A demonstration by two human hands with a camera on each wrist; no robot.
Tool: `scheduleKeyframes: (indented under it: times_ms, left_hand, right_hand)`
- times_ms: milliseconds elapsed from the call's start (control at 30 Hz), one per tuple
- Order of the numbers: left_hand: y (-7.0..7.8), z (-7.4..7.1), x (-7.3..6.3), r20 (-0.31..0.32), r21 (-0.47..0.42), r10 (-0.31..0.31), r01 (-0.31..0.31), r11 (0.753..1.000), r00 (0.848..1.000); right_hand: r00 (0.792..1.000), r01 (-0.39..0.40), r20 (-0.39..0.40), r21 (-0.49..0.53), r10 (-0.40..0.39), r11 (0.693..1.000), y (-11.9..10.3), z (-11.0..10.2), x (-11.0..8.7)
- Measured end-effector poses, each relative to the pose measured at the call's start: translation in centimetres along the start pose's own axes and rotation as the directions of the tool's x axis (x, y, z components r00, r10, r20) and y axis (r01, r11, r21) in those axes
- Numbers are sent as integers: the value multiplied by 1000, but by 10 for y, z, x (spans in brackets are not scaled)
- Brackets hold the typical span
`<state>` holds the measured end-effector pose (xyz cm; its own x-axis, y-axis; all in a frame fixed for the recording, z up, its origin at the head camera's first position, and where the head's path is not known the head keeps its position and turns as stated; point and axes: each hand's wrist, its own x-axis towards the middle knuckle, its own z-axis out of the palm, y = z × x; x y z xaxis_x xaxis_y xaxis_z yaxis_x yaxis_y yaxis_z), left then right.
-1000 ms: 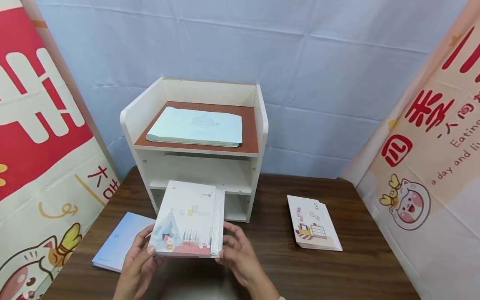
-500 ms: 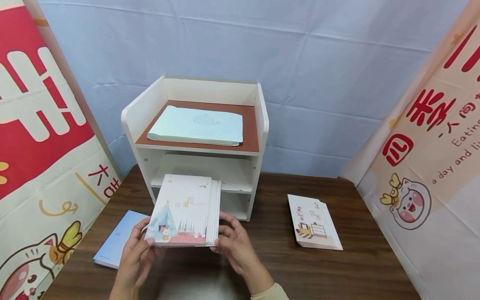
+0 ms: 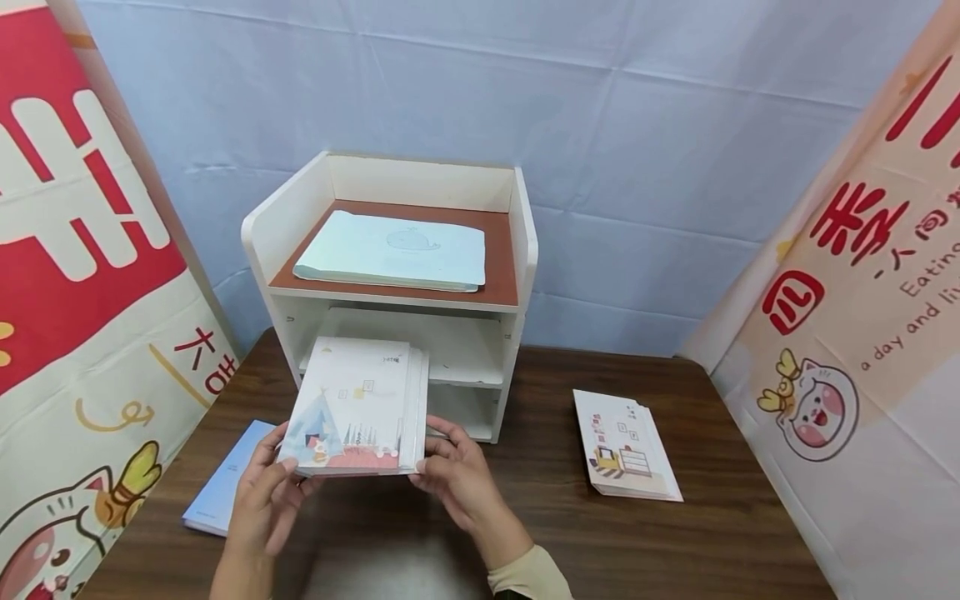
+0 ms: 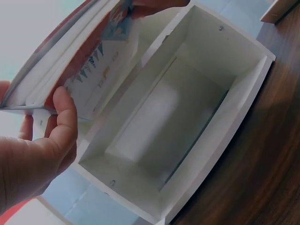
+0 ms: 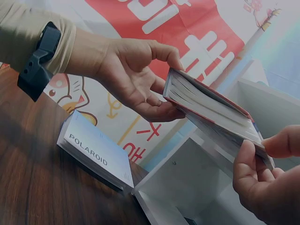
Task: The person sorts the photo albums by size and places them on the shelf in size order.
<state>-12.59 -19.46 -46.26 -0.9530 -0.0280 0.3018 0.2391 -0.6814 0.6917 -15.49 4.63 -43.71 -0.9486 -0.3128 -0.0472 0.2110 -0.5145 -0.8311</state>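
Both hands hold a white illustrated book point(image 3: 352, 408) with a tent picture, apparently a hardcover album, raised in front of the shelf unit. My left hand point(image 3: 266, 500) pinches its lower left corner, thumb on the cover. At the lower right corner, my right hand point(image 3: 457, 479) grips the edge between thumb and fingers. The right wrist view shows the page edges of the book point(image 5: 215, 110) between the two hands. Left of my left hand lies a blue book point(image 3: 228, 483); its spine reads POLAROID in the right wrist view.
A white shelf unit point(image 3: 524, 275) stands behind the hands, with a pale blue whale-printed book point(image 3: 397, 250) on its brown top. Below are two open compartments. Another white illustrated book point(image 3: 626, 450) lies at right on the dark wooden table point(image 3: 720, 517). Printed cloths hang at both sides.
Both hands have carried the white illustrated book slightly left and upward in the head view, toward the shelf unit's left side. The other books and the shelf unit stay in place.
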Motion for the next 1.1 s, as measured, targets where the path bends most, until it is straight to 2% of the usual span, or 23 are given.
scheduleKeyframes:
  times_ms: [133,367,567,700,867,1100]
  left_hand:
    - [2,-3,6,-45,-9,6,-7,1000,999]
    - [3,-8,15,16,-61,19,-18,998,1000]
    - [4,-12,20,4,-97,29,-28,995,1000]
    - [3,-11,23,-50,-122,26,-32,992,998]
    - [1,-10,28,-146,-95,6,-20,995,989]
    - [1,-12,37,-195,-102,19,-40,994,981]
  right_hand:
    - [1000,10,-7,34,-9,999,0,5,4]
    - [1000,22,0,72,-22,997,-2,12,8]
    - [1000,14,0,101,-14,995,0,15,14]
    - [1000,16,-6,140,-15,990,1,17,19]
    - [1000,14,-16,175,-11,984,4,18,24]
    - [1000,18,-24,208,-13,978,7,21,33]
